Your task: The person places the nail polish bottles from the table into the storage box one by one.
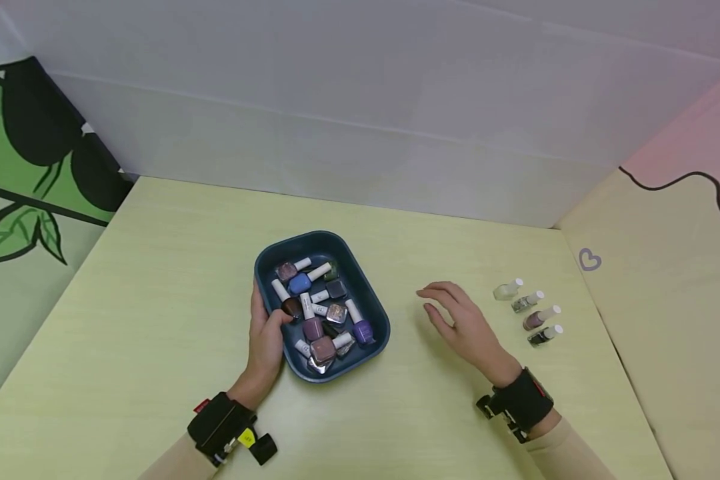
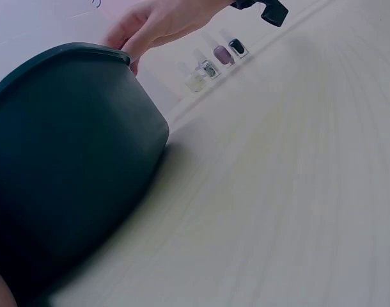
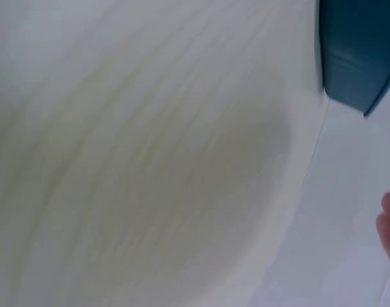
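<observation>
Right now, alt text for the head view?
A person's left hand grips a blue tray of nail polish bottles at a yellow table. The empty right hand hovers between the tray and four more bottles in a row at right.

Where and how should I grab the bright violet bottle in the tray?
Best perhaps to pinch the violet bottle by its slim white cap from above with the right hand: the bottle lies close to the tray wall, which hinders a low sideways reach, and its cap shows uncovered.
</observation>
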`<state>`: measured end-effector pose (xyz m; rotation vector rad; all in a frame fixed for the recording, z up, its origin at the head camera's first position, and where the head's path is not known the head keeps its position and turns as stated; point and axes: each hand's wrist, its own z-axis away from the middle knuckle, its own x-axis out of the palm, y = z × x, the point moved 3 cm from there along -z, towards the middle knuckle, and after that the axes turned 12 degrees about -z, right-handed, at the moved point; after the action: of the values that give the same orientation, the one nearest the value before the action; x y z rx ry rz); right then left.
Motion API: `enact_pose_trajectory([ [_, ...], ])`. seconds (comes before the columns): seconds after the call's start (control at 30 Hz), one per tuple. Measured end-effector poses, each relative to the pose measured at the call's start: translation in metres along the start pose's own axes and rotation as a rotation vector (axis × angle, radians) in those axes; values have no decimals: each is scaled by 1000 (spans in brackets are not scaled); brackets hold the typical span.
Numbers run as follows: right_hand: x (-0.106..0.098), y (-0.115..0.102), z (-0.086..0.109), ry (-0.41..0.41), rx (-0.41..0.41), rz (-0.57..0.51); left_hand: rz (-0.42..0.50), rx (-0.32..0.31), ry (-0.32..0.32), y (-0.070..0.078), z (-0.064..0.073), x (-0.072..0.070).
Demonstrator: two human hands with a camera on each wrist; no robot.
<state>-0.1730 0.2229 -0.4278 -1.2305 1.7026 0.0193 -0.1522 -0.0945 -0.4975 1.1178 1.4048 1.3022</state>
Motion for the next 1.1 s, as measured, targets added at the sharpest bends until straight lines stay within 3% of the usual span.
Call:
enact_pose_trajectory([
  [0.27,-55,28,32,318,180,195,-1,-1,6,-2,0,0],
  [0.53,-94,43,63,454,350,378,-23,-23,15,-3,-1,-1],
  [0.87,-101,57,92,393,617,395,-55,-199,48,1,-8,-9],
  [1.0,-101,59,100,347,706,349,-122,-258,60,4,-22,-16],
  [1.1,-100,61,104,310,751,331,-211,-271,27,5,-37,-22],
])
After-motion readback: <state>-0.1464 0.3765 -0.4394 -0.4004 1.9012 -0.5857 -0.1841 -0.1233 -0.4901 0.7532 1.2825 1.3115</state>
